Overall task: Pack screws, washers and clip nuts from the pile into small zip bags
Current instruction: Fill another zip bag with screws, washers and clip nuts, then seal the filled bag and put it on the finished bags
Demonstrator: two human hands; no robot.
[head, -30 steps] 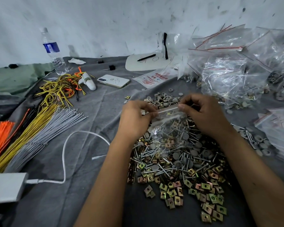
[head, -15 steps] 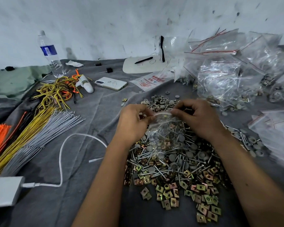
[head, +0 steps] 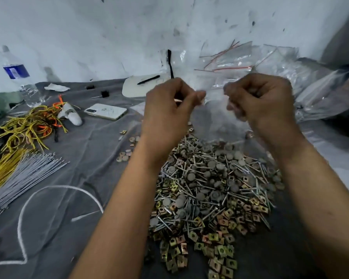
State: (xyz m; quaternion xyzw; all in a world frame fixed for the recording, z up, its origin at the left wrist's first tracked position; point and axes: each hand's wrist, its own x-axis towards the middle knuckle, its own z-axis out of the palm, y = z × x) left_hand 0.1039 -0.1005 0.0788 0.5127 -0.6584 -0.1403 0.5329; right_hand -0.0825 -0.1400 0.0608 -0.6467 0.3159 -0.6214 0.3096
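Both hands, left hand (head: 167, 109) and right hand (head: 264, 103), pinch the top edge of a small clear bag (head: 216, 117) between curled fingers. The bag hangs blurred just above the pile (head: 210, 188) of screws, washers and clip nuts.

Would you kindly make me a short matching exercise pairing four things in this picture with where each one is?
Things:
1. zip bag
2. water bottle
3. phone
4. clip nuts

Places:
A. near edge of the pile
B. standing at far left by the wall
C. held up between left hand and right hand
D. flat on the grey cloth, left of the hands

Pairs: 1-C, 2-B, 3-D, 4-A
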